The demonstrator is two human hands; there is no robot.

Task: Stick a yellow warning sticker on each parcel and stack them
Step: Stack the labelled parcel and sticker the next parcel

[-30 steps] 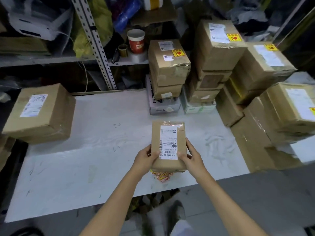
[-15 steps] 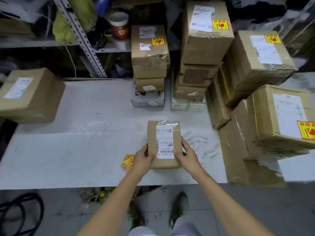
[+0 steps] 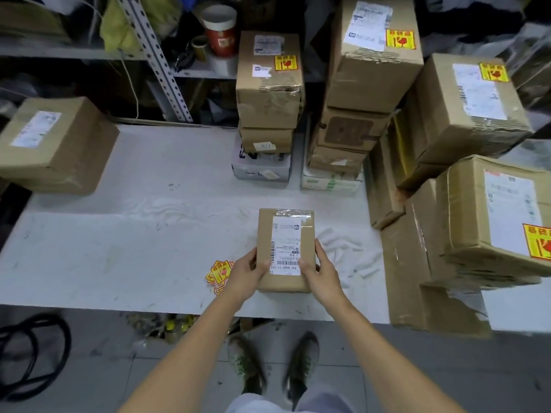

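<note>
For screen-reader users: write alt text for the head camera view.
The left hand and right hand grip a small parcel by its sides on a white table; it carries a shipping label but no yellow sticker. Loose yellow stickers lie left of it, and stacks of boxes, several already stickered, stand behind and right.

To the left of my left hand [image 3: 247, 274] the white counter [image 3: 134, 248] lies open across a wide stretch. It is broken only by a loose heap of yellow-and-red stickers [image 3: 219, 272] just beside that hand and a big brown cardboard box [image 3: 56, 144] at the far left corner. I grip a small flat brown cardboard parcel [image 3: 286, 248] with that hand and my right hand [image 3: 320, 271]. Beyond it, bare counter runs to a shorter stack of taped brown parcels [image 3: 269, 84] and a taller stack of brown parcels [image 3: 372, 55], with a narrow gap between them. On the right, a wall of large brown cartons [image 3: 465, 114] crowds close.
</note>
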